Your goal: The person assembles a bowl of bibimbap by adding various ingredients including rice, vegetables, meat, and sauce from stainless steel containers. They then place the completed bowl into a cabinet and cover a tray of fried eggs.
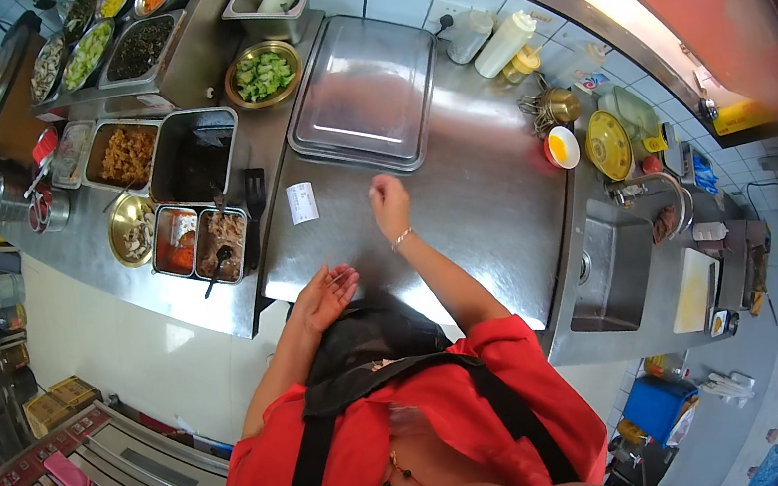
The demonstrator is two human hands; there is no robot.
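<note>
My right hand (pixel 390 204) is above the steel counter (pixel 476 220), just short of the near edge of a covered metal tray (pixel 366 85). Its fingers are curled closed, and whatever they may hold is hidden. Lower and to the left, my left hand (pixel 327 297) is turned palm up by the counter's front edge, its fingers partly stretched and apart. I see nothing held in it. A small white printed slip (pixel 303 203) lies flat on the counter, left of my right hand and beyond my left hand.
To the left are steel bins of cooked fillings (pixel 126 154), a black spatula (pixel 255 193) and a bowl of chopped greens (pixel 264 77). Squeeze bottles (pixel 505 44) line the back wall. At right stand a white bowl with yellow contents (pixel 561 148) and a sink (pixel 609 270).
</note>
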